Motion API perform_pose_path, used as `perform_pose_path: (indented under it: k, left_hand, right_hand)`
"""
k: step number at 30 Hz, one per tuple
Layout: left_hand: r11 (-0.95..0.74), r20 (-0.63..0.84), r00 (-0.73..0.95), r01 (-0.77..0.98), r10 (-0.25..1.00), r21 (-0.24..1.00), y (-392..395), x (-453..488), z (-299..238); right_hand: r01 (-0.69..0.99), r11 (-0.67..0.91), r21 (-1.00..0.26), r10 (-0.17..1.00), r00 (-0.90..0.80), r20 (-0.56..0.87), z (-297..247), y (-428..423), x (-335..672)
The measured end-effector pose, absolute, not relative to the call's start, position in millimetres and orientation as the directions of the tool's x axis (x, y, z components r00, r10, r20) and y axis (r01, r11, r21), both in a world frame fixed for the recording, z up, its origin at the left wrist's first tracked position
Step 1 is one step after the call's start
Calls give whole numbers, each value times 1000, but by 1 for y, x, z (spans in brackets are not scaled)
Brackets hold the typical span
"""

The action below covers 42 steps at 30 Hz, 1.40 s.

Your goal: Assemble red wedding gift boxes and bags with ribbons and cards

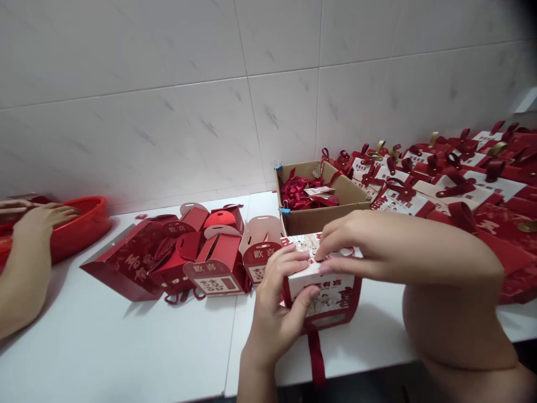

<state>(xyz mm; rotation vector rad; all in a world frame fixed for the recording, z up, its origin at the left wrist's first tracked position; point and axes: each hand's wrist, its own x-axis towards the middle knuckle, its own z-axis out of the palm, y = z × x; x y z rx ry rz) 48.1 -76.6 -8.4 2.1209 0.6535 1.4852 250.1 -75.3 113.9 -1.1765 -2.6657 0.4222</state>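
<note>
Red and white card makes up the box (329, 302), which stands on the white table (168, 352), close to the front edge and between the two hands. The left hand (272, 308) holds its near left corner, with the fingers on top and the thumb on the front. The right hand (361, 240) comes over from the other side, and its fingertips sit close together on the top. I cannot tell if they pinch a flap or just press down. A red ribbon (315, 358) comes out from under the box and hangs over the table edge. Behind the box is a carton (316, 221) with red bows (296, 193) in it. Lots of red and white bags (486, 187) with loops stand to the right, and small red boxes (220, 266) stand to the left. Far left, some other person's hand (44, 215) is at a red tub (79, 240). I think the step now is getting the top to lie shut. The next move seems to need a soft, even push, with the left hand keeping the box steady so the card does not bend.
</note>
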Motion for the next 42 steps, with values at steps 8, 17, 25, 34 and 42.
perform_pose_path:
  k: [8, 17, 25, 34, 42]
  left_hand:
    - [-639, 591, 256, 195, 765, 744, -82, 69, -15]
    - [-494, 491, 77, 245, 868, 834, -84, 53, -12]
    - [-568, 587, -6, 241, 810, 786, -85, 19, -12]
    - [-676, 704, -30, 253, 709, 692, -81, 28, -9]
    - [-550, 571, -48, 215, 819, 807, -87, 30, -8]
  right_hand:
    - [801, 553, -229, 818, -574, -33, 109, -76, 258]
    - [764, 532, -364, 766, -618, -177, 110, -52, 237]
    - [761, 506, -405, 765, -613, -195, 97, -46, 217]
    - [768, 557, -315, 783, -613, -110, 93, -48, 215]
    - [790, 562, -245, 791, -600, -120, 95, -53, 214]
